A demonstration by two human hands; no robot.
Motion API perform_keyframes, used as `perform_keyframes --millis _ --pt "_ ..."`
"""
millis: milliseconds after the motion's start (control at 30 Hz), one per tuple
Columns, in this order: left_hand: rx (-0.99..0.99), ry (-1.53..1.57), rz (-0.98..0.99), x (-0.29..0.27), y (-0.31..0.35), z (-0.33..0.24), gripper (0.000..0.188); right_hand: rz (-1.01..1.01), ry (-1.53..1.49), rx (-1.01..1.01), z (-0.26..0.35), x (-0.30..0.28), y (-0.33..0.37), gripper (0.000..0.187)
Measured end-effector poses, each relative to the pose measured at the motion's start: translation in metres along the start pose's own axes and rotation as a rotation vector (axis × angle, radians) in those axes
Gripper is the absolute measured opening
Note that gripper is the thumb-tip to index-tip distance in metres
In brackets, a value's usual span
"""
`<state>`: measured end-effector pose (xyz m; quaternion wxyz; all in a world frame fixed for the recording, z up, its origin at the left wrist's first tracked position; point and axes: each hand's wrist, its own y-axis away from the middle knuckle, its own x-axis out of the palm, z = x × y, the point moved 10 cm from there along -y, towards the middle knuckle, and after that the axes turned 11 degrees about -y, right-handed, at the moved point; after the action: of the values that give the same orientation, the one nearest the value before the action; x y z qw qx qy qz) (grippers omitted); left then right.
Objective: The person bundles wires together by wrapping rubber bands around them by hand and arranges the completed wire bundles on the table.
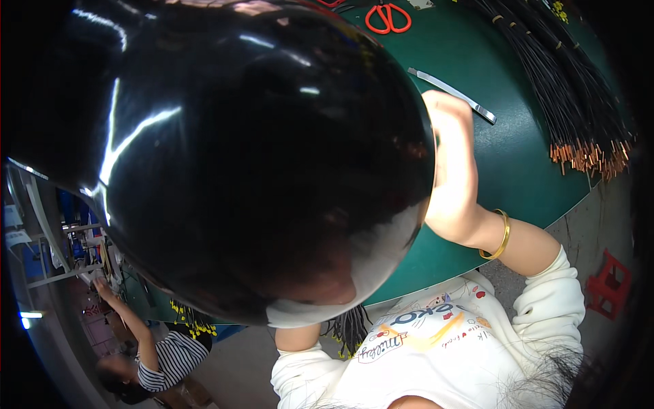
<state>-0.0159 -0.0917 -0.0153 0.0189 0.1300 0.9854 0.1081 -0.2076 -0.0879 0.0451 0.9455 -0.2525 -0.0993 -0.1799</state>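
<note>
A large glossy black rounded object (272, 163) fills most of the head view, very close, with bright streaks reflected on its surface. Its kind does not show. At its right edge is my right hand (453, 167), closed with the fingers bent in against the edge; the fingertips are hidden behind it. A gold bangle (503, 235) circles that wrist. My left forearm (298, 337) rises beneath the object's lower edge, and the left hand is hidden behind it. Beyond my right hand, metal tweezers (453, 94) lie on the green table (507, 163).
Red-handled scissors (388, 19) lie at the far side. Bundles of black cables (545, 75) with copper-coloured ends spread at the far right. More cables with yellow tips (193, 320) hang at the near edge. A person in a striped top (174, 360) is at the lower left. A red stool (608, 285) stands right.
</note>
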Motion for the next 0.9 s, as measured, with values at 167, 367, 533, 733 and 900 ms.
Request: perform_keyframes --millis 167,367,533,733,900 --pt "0.034 -0.014 -0.033 0.009 0.002 -0.007 0.023 0.287 0.408 -0.414 0.045 0.036 0.013 0.018" --pt "0.008 -0.008 0.063 0.019 0.002 -0.003 0.025 0.360 0.432 -0.280 0.025 0.036 0.010 0.013" --pt "0.032 -0.061 0.082 0.027 0.003 -0.006 0.023 0.379 0.440 -0.221 0.018 0.036 0.010 0.019" --pt "0.015 -0.110 0.091 0.029 0.005 -0.005 0.023 0.447 0.316 -0.042 -0.004 0.037 0.012 0.023" --pt "0.009 0.011 0.127 0.028 0.006 -0.002 0.026 0.444 0.247 -0.009 0.002 0.039 0.013 0.022"
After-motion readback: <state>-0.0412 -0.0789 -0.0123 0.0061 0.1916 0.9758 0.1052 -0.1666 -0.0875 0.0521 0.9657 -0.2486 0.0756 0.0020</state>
